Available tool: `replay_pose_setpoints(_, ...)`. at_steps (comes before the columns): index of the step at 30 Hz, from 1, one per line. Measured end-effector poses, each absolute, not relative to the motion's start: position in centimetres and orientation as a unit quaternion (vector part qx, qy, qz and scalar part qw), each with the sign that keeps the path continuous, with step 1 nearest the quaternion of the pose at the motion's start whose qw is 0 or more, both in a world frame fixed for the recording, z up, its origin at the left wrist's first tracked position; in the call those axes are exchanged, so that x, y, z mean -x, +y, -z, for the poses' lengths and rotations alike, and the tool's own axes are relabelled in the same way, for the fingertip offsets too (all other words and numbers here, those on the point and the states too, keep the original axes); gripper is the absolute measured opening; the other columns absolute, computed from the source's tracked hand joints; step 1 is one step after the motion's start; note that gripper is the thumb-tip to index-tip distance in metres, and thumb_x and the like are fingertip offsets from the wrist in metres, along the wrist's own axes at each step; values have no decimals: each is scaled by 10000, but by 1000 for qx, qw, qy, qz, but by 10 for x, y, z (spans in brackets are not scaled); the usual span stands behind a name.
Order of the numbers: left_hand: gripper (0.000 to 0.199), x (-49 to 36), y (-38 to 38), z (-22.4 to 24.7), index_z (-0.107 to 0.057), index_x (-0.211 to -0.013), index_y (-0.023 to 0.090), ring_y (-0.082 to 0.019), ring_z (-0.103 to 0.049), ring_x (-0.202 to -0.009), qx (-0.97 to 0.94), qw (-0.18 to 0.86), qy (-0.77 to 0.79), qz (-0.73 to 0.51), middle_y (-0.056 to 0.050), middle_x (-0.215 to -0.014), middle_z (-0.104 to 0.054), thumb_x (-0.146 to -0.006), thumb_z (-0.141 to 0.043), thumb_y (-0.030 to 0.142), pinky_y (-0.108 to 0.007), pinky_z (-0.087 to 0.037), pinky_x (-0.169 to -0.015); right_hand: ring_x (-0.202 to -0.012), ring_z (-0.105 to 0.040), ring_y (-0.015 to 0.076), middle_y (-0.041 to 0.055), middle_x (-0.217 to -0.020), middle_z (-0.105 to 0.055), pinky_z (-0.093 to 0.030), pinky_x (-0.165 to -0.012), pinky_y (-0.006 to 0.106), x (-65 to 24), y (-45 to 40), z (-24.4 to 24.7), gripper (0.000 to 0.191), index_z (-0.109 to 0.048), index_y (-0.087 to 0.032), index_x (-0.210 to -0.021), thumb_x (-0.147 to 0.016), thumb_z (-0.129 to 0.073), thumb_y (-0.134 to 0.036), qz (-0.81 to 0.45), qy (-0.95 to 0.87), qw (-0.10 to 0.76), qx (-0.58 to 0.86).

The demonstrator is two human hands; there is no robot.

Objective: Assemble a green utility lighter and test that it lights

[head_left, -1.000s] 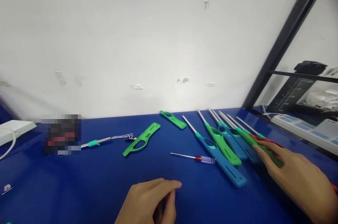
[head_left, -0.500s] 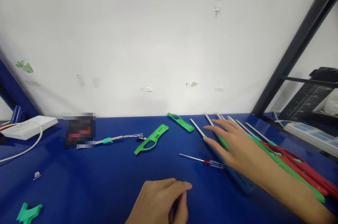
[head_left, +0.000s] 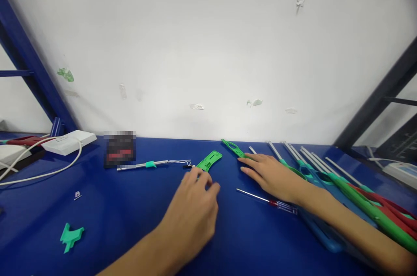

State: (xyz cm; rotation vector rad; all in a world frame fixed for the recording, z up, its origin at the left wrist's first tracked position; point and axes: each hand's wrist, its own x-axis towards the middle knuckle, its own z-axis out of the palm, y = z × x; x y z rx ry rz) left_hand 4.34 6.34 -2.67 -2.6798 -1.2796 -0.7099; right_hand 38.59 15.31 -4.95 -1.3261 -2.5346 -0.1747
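Toward the far middle of the blue table (head_left: 130, 219), two green shell halves are lying apart, and each hand is attending to one of them. The left hand (head_left: 192, 206) is covering the near end of the left shell half (head_left: 210, 161); its fingers are curling downward, and whether they are gripping the plastic I cannot tell. The right hand (head_left: 272, 176) is lying over the near end of the right shell half (head_left: 233, 146), its fingers reaching out loosely; again, any grip is not showing clearly.

Left of the left shell half, a metal rod (head_left: 159, 163) with a teal collar is trailing thin wires toward it. Just near of the right hand, a screwdriver (head_left: 273, 202) is lying with its tip pointing left. At the right, a row of long-nosed lighters (head_left: 368, 206) in blue, green and red is pointing its nozzles toward the far wall (head_left: 211, 50), the right forearm crossing over some of them. At the near left, a teal plastic piece (head_left: 71, 236) is lying nearer than a small white part (head_left: 77, 195).
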Motion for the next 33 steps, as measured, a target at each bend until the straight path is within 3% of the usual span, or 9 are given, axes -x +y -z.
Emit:
replay_pose_setpoints(2,172,-27,83,13,-916,-1350,199,-360,-870,-1360,854,79,-483,177,-119,-1373,-913,-1195,-857,153,-597,-776,-1198,-1424,-838,363,155,-1690,-795,-754,-1204,615,-384,146,46,462,-809,-255,-1638,-1252,-909,-489,41,-881,135,451)
replay_pose_setpoints(4,358,-11,101,1,-856,-1508,206,-353,-863,-1412,823,109,-543,124,-132,-1563,-861,-1234,-938,421,-604,-769,-1210,-1379,-851,347,148,-1651,-812,-765,-1175,594,-382,140,43,438,-818,-250,-1612,-1255,-908,-487,22,-886,131,444)
replay_pose_setpoints(6,451,3,114,-7,-827,-1586,216,-363,-854,-1437,796,130,-585,81,-148,-1643,-830,-1239,-932,484,-615,-766,-1219,-1339,-858,335,143,-1620,-823,-773,-1147,575,-380,136,43,424,-822,-244,-1591,-1255,-908,-487,6,-888,129,441)
replay_pose_setpoints(12,480,14,125,-6,-812,-1622,217,-366,-856,-1427,771,126,-624,-9,-153,-1656,-823,-1239,-928,483,-613,-773,-1203,-1279,-863,312,134,-1575,-835,-782,-1101,539,-380,130,47,391,-830,-242,-1554,-1258,-904,-486,-8,-886,138,442)
replay_pose_setpoints(17,472,15,129,-5,-815,-1617,220,-361,-858,-1416,777,100,-620,-38,-152,-1652,-824,-1242,-924,486,-606,-775,-1198,-1343,-852,331,142,-1615,-822,-773,-1142,564,-378,127,49,393,-829,-249,-1568,-1258,-902,-481,13,-872,180,454)
replay_pose_setpoints(33,462,6,121,-9,-819,-1613,224,-363,-853,-1433,793,118,-598,12,-153,-1662,-822,-1244,-922,482,-612,-769,-1214,-1303,-861,328,142,-1596,-823,-791,-1081,542,-397,138,61,446,-808,-244,-1612,-1253,-909,-489,65,-838,204,503)
